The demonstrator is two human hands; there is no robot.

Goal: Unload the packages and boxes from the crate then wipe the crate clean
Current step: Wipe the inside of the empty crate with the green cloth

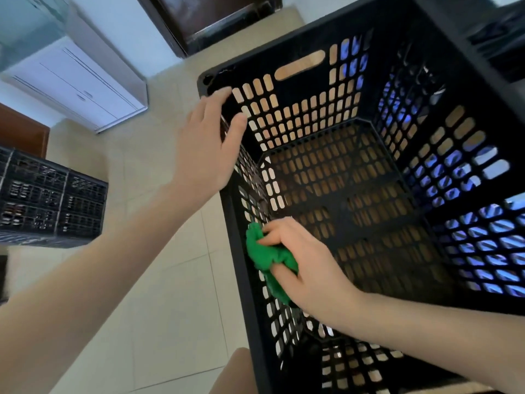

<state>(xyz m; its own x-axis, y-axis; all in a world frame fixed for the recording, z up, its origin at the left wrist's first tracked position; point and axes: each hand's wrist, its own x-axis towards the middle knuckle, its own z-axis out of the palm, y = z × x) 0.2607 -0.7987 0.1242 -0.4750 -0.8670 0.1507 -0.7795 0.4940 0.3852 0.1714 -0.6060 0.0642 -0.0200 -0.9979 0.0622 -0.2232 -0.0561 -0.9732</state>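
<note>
Left hand point(210, 143) flat on the crate point(284, 52) (frame centre), the right hand point(306, 260) and its clutched green cloth point(267, 257) could snag the slots.

No legible text, label, brand, number or sign on the crate point(377, 27) or elsewhere
</note>
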